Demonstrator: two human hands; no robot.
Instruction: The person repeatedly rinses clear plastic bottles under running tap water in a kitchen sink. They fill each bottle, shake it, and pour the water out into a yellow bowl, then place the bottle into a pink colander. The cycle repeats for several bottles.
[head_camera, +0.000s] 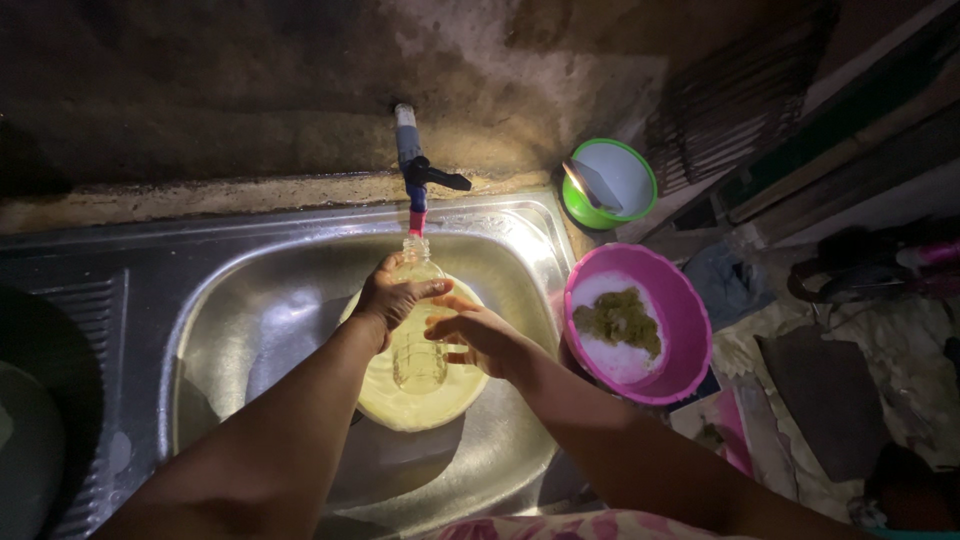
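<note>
A clear plastic bottle (418, 352) stands upright in the steel sink (250, 300), its mouth right under the blue and red tap (413, 165). My left hand (390, 296) grips the bottle's shoulder. My right hand (480, 335) rests against the bottle's right side, fingers loosely curled around it. Under the bottle sits a pale yellow basin (425, 405) holding water.
A pink bowl (690, 330) with white powder and a green scrubber sits right of the sink. Behind it stands a green bowl (610, 185) with a utensil. A dark pot (40, 400) is on the left drainboard. Clutter lies at the far right.
</note>
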